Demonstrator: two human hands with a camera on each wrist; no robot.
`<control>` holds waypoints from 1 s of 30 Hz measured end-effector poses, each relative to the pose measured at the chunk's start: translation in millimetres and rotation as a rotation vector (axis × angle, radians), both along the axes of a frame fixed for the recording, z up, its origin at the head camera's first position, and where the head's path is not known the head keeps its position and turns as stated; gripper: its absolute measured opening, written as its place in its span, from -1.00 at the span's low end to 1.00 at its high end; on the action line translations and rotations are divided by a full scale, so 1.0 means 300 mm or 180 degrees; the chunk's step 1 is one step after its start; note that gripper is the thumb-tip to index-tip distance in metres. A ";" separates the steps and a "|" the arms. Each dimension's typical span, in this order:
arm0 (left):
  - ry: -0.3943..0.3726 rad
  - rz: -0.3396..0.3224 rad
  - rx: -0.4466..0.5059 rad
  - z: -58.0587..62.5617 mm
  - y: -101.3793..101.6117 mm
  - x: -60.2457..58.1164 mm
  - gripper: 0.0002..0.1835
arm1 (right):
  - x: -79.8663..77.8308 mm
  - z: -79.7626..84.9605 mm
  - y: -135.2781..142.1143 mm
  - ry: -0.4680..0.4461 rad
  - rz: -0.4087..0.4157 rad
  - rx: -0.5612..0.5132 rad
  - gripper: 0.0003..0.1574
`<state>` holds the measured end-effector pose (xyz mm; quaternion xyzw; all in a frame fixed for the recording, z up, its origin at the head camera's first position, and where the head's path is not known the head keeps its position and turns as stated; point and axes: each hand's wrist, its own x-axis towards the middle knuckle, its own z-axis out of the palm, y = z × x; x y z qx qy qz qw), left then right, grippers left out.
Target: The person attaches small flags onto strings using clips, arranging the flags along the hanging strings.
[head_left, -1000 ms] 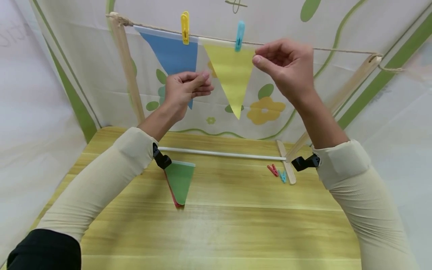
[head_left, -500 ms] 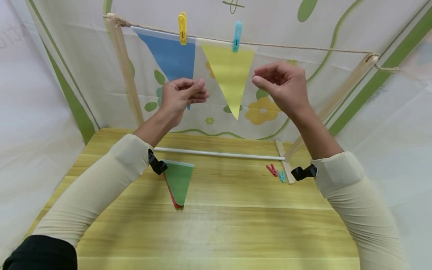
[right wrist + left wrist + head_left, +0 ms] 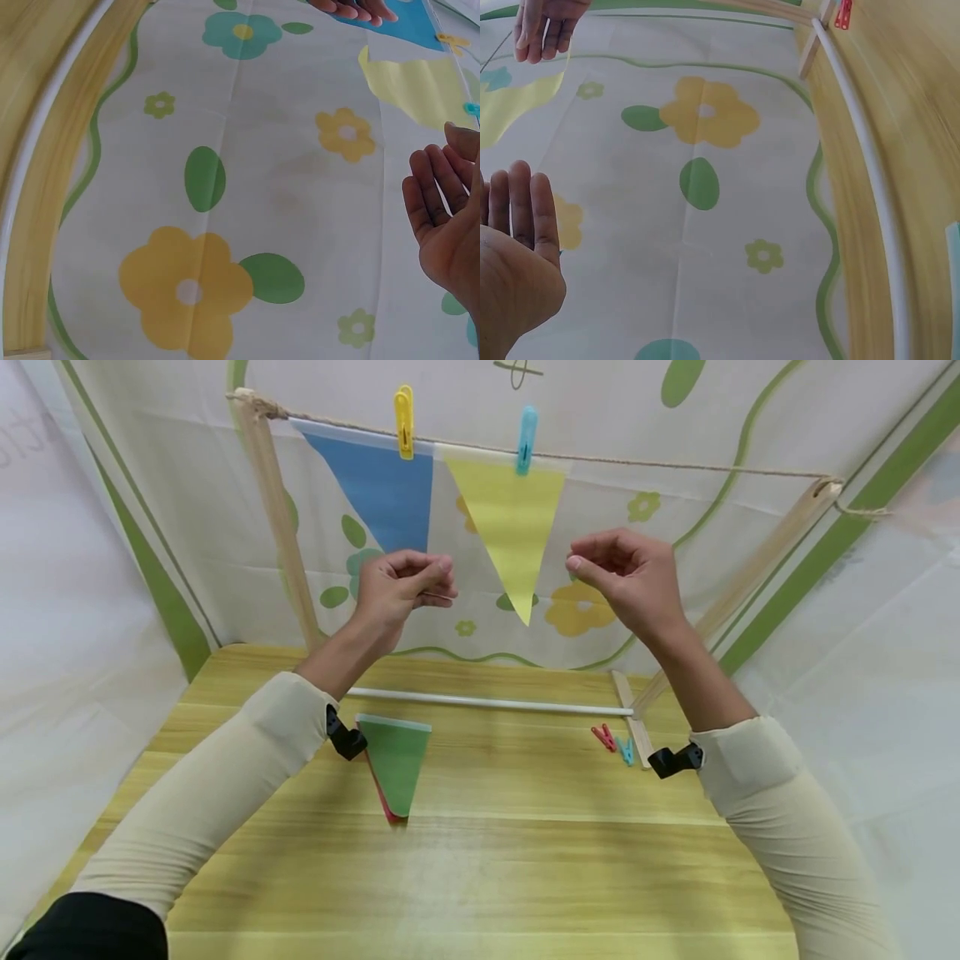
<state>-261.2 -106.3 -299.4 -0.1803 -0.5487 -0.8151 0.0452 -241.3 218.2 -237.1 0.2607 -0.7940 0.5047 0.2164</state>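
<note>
In the head view my left hand [image 3: 401, 589] hovers in front of the blue pennant [image 3: 386, 481], its fingers loosely bent with nothing in them. My right hand [image 3: 630, 581] hangs in the air right of the yellow pennant [image 3: 513, 518], likewise holding nothing, fingers loosely curved. Both pennants hang from a twine line [image 3: 660, 463]. A yellow clothespin [image 3: 405, 422] clips the blue one near its right corner, and a light blue clothespin [image 3: 527, 441] clips the yellow one. The right wrist view shows the right palm [image 3: 450, 247] bare below the yellow pennant.
On the wooden table [image 3: 480, 868] lies a green pennant [image 3: 397, 764] over a red one. A red clothespin [image 3: 604, 737] and a small blue clothespin [image 3: 626, 751] lie by the right foot [image 3: 633, 722] of the frame. A white rod [image 3: 487, 702] spans between the wooden posts.
Both hands have come down from the line, the right one farther, away from the yellow pennant's top corner. The pennants and clothespins stay on the twine.
</note>
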 end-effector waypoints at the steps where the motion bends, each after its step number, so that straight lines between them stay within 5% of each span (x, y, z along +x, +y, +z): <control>1: 0.0011 -0.0017 -0.0007 -0.004 -0.002 0.002 -0.91 | 0.000 -0.007 0.003 -0.0017 -0.0009 -0.0005 -0.81; 11: 0.0027 -0.0018 -0.0141 -0.045 -0.014 0.016 -0.89 | 0.005 -0.064 0.032 -0.0209 -0.0031 -0.0001 -0.85; 30: -0.0230 0.0133 -0.0570 -0.144 -0.048 0.043 -0.88 | 0.036 -0.187 0.095 -0.0756 -0.0229 0.0209 -0.64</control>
